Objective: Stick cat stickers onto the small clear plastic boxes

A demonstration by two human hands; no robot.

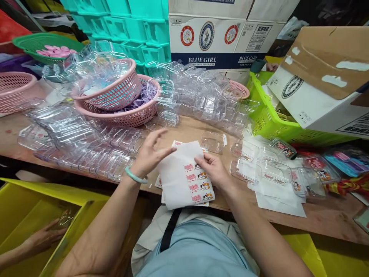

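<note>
Cartons (207, 36) stand at 12 o'clock behind a brown table (187, 129). Atop other sheets at the table's near edge, the sticker sheet (174, 179) has its long axis running from 11 toward 5 o'clock, printed column along its right side. Bare table opens at 12 o'clock, with a clear case (212, 142) at 1; a row of cases (89, 161) crowds 9 o'clock. Left hand (146, 157): fingers spread wide, thumb pointing to 2 o'clock. Right hand (215, 169): fingers curled narrow at the sheet's upper right edge; their grip cannot be told.
</note>
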